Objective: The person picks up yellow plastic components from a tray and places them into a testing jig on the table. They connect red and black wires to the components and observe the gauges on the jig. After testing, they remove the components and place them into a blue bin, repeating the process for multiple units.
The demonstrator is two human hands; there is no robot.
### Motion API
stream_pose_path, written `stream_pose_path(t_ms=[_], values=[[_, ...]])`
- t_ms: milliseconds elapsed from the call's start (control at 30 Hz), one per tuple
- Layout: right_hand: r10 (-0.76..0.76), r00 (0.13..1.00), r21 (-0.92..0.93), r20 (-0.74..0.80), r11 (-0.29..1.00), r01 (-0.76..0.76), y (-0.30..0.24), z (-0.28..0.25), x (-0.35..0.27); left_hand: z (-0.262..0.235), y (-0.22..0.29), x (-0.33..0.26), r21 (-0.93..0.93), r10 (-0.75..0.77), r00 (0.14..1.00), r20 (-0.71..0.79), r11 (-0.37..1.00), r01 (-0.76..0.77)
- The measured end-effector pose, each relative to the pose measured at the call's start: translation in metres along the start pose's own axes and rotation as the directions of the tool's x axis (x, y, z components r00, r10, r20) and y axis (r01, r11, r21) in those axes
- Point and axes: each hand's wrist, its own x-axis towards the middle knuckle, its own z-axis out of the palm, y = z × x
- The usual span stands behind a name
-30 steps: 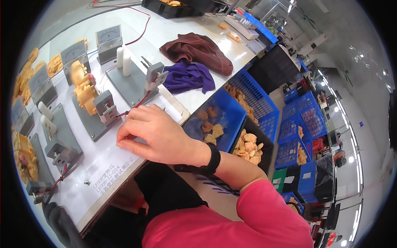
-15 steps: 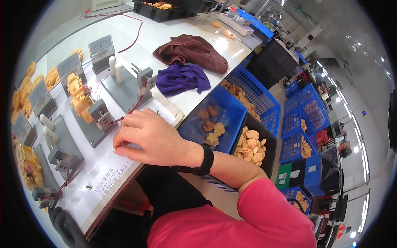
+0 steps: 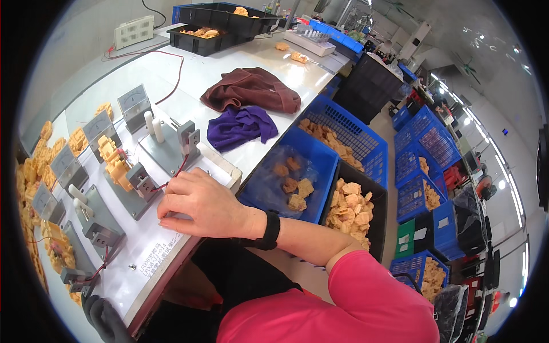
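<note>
My right hand [image 3: 194, 203] rests palm down at the near edge of the white table, its fingers curled together. Whatever the fingertips might hold is hidden. Beside it, a grey test fixture [image 3: 134, 197] carries a yellow plastic part [image 3: 115, 163], with a clamp block [image 3: 140, 179] and red wire at its near end. Another fixture [image 3: 166, 151], with two white posts, stands just beyond the hand. To the left are a third fixture [image 3: 102, 214] and one holding a yellow part [image 3: 56, 243]. Analog meters [image 3: 134, 106] stand behind the fixtures. My left hand is out of view.
Yellow parts [image 3: 40, 160] are heaped along the far left. A brown cloth [image 3: 251, 90] and a purple cloth [image 3: 243, 127] lie beyond the fixtures. Right of the table stand a blue bin [image 3: 325, 166] and a black bin [image 3: 377, 200] of parts. Black trays [image 3: 200, 44] sit at the back.
The view has shifted, so the table's back and trays show more and the fixtures sit lower in the picture. My right hand keeps its place and pose by the fixtures.
</note>
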Motion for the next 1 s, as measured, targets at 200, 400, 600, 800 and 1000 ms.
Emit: stream_pose_path(t_ms=[200,400,600,800,1000], values=[[-0.004,1.000,-0.002,-0.018,1.000,0.004,0.000,0.000,-0.002,0.004,-0.008,-0.002,0.225,0.024,0.998,0.050,0.974,-0.034],[-0.007,1.000,0.007,-0.014,1.000,0.007,0.000,0.003,-0.001,-0.001,0.003,-0.002,-0.076,-0.090,0.995,0.035,0.993,0.093],[-0.004,1.000,0.013,-0.027,1.000,0.005,0.000,0.001,-0.002,0.003,0.001,-0.001,0.175,-0.041,0.998,0.055,0.984,0.030],[0.001,1.000,0.015,-0.014,1.000,-0.001,0.000,0.001,-0.002,0.002,0.016,0.006,-0.043,-0.068,0.996,-0.050,0.997,0.066],[-0.007,1.000,0.007,-0.028,1.000,0.007,0.000,0.003,-0.002,0.000,0.020,0.010,-0.133,-0.040,0.997,-0.063,0.991,0.031]])
